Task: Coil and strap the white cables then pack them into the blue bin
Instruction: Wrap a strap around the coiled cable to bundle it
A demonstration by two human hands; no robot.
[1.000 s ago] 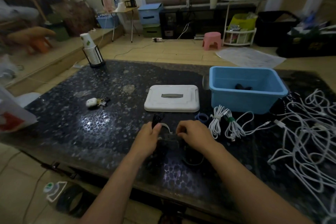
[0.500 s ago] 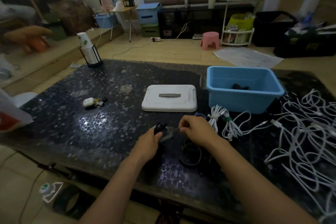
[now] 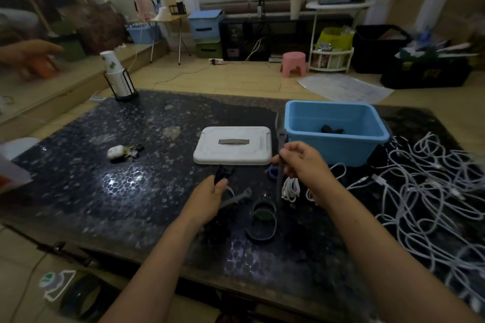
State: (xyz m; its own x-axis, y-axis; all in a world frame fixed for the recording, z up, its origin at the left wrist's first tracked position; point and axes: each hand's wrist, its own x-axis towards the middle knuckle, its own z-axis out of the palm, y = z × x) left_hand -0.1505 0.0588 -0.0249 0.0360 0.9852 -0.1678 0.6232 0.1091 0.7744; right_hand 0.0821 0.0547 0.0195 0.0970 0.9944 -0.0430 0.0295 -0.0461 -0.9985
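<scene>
On the dark speckled table [image 3: 78, 191], whose glossy stone-like top reflects two patches of light, the work things lie close to the front edge. Behind the table is a room with a pale wooden floor, a pink stool [image 3: 293, 64], stacked storage boxes and a white shelf rack along the wall.

At the far left corner stands a stack of paper cups [image 3: 115, 75] in a black wire holder. A white flat lid [image 3: 233, 145] with a grey handle lies in the middle, and a small white case with keys [image 3: 123, 151] is to its left.

The blue bin [image 3: 336, 131], rectangular and of smooth plastic, stands right of the lid, with something small and dark inside. White cables [image 3: 433, 196] lie loose and tangled on the right side of the table; two coiled bundles [image 3: 290, 189] lie just below the right hand.

The left hand [image 3: 207, 198] grips a bunch of thin black ties [image 3: 223, 173]. The right hand [image 3: 304, 162], raised above the table, pinches a long grey strap [image 3: 280, 165] that hangs upright. More grey straps [image 3: 262, 220], curled into loops, lie between the forearms.
</scene>
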